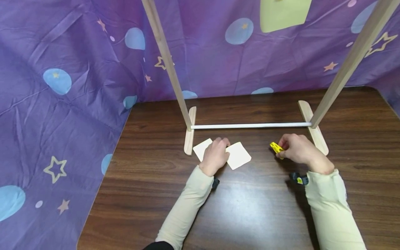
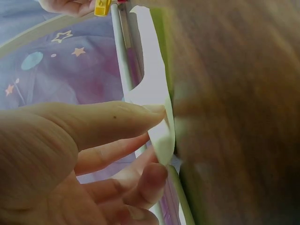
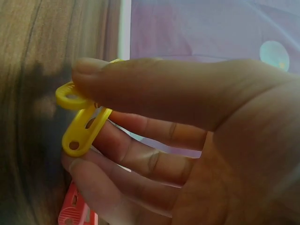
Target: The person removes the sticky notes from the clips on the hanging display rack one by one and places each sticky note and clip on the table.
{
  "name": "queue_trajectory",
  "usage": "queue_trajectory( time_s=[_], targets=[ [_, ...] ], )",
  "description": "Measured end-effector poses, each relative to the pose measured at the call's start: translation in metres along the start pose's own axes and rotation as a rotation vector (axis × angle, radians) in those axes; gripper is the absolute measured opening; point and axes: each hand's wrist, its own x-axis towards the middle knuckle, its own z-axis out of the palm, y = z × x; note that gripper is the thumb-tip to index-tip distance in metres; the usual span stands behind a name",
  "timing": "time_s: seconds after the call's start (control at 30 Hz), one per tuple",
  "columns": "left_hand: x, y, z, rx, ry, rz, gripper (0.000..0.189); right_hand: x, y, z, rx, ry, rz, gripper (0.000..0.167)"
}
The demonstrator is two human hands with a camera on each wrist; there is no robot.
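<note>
My left hand (image 1: 215, 154) pinches the edge of a pale square paper (image 1: 238, 156) between thumb and fingers, close over the wooden table. A second pale paper (image 1: 202, 148) lies to the left, partly hidden by that hand. In the left wrist view the pinched paper (image 2: 152, 65) is curved at the thumb. My right hand (image 1: 298, 149) holds a yellow clothespin (image 1: 276, 147) between thumb and fingers, to the right of the papers. In the right wrist view, a red clothespin (image 3: 73, 206) shows below the yellow one, partly hidden behind the fingers.
A wooden stand rises behind both hands, with a left post (image 1: 167, 62), a right post (image 1: 353, 66) and a low white rod (image 1: 250, 125). Its right foot (image 1: 317, 139) is close to my right hand. A yellow-green sheet (image 1: 284, 15) hangs above, before a purple cloth (image 1: 206, 69).
</note>
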Motion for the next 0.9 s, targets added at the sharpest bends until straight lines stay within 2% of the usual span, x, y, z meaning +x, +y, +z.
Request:
queue_trajectory(
  time_s=[0.23,0.3,0.43,0.57,0.9],
  targets=[
    [0.000,0.004,-0.003,-0.040,-0.034,0.008,0.030,0.001,0.004,0.004,-0.001,-0.007,0.006,0.026],
    [-0.001,0.006,-0.006,-0.052,-0.058,0.037,0.030,0.001,0.005,0.004,-0.003,-0.004,0.007,0.026],
    [-0.003,0.012,-0.012,-0.073,-0.152,0.108,0.034,0.001,0.005,0.004,-0.004,0.002,0.012,0.026],
    [-0.005,0.016,-0.015,-0.023,-0.227,0.184,0.035,0.001,0.005,0.003,-0.016,0.003,0.018,0.026],
    [-0.009,0.016,-0.013,0.123,-0.285,0.269,0.034,0.000,0.001,0.004,-0.021,-0.019,0.029,0.028]
  ],
)
